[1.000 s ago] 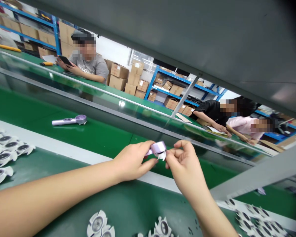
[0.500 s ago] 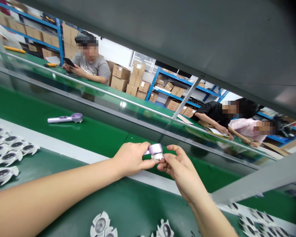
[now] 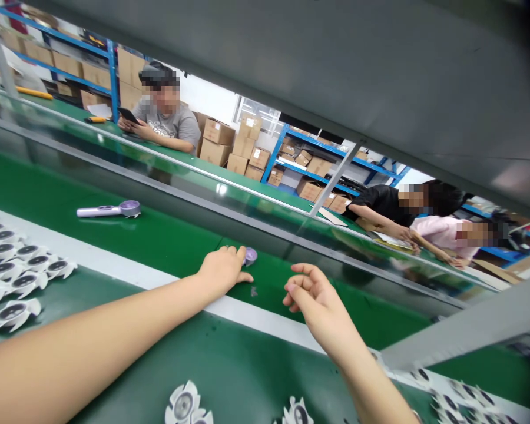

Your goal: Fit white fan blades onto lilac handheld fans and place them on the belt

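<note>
Left hand [image 3: 224, 268]: palm down on the green belt [image 3: 172, 235], fingers laid over the handle of a small purple fan [image 3: 249, 255]. Only the round head shows past the fingertips. Left grip: cannot tell whether the fingers pinch the handle or merely rest on it, since the hand covers it.

Right hand [image 3: 313, 294]: grip wide, fingers loosely curled, holding nothing, hanging just above the belt and apart from the fan.

Change: 0.5 s ago both hands held this fan up in the air between them, the right fingertips at a white part under its head. Now the fan lies on the belt and the right hand has let go. My reading is that the 2-handed work on this piece is over.

Counts:
- Purple fans: 2. The second fan [image 3: 109, 210] lies further left on the same belt, well apart.
- White blade wheels [image 3: 13, 311]: about 10 in a cluster on the near desk [image 3: 229, 365] at left, 2 at the bottom edge, and more at lower right, cropped and too blurred to count.
- Co-workers [image 3: 168, 123]: 3, leaning on the far desk, with none of their hands near the belt.
- Cardboard boxes [image 3: 216, 131]: many, stacked behind on blue shelves.
</note>
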### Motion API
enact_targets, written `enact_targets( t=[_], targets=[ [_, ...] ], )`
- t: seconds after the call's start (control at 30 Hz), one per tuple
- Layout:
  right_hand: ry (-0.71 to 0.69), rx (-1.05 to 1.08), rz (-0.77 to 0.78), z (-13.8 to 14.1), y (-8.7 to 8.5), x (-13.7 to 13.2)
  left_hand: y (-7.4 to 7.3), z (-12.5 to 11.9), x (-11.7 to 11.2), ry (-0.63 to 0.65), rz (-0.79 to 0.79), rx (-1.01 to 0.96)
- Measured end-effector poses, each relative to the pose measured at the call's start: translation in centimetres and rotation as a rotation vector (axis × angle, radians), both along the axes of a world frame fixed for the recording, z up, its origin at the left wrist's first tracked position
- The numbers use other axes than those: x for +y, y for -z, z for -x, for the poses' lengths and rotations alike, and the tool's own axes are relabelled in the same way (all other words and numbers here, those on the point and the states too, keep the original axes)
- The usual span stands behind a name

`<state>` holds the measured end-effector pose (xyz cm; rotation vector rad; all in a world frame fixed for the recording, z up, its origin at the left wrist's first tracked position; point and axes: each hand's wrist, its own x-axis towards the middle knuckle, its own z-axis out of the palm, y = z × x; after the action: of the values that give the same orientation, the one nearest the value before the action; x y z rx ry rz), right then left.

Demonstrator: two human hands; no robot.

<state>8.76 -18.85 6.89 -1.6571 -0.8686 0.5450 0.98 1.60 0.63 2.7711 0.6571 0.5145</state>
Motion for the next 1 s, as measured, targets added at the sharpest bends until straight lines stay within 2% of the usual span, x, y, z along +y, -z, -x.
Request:
enact_targets(
  t=[0.1,0.17,0.23,0.3,0.37,0.47,0.53,0.73,1.0],
  targets=[
    [-0.039,-0.039,0.056,0.0,0.3,0.2,0.4,0.0,0.3,-0.065,-0.050,0.058],
    [-0.075,-0.070,0.114,0.1,0.6,0.3,0.0,0.3,0.1,-0.089,-0.091,0.044],
    [-0.119,-0.112,0.197,0.1,1.0,0.1,-0.7,0.7,-0.2,-0.052,-0.146,-0.018],
    [-0.168,-0.174,0.304,0.2,1.4,-0.1,-1.3,1.0,-0.8,0.070,-0.199,-0.080],
    [-0.224,-0.240,0.426,0.2,1.7,-0.3,-1.6,1.1,-1.5,0.271,-0.230,-0.089],
    [-0.278,-0.307,0.580,0.2,1.9,-0.7,-1.2,1.2,-2.4,0.613,-0.243,-0.014],
    [-0.291,-0.320,0.635,0.0,2.0,-0.9,-0.7,1.1,-2.7,0.739,-0.239,0.027],
    [-0.392,-0.257,0.722,-1.2,2.3,-1.1,-0.2,1.0,-2.5,0.710,-0.235,-0.005],
    [-0.390,-0.244,0.739,-1.4,2.1,-0.9,0.0,1.0,-2.6,0.722,-0.220,-0.027]
  ],
)
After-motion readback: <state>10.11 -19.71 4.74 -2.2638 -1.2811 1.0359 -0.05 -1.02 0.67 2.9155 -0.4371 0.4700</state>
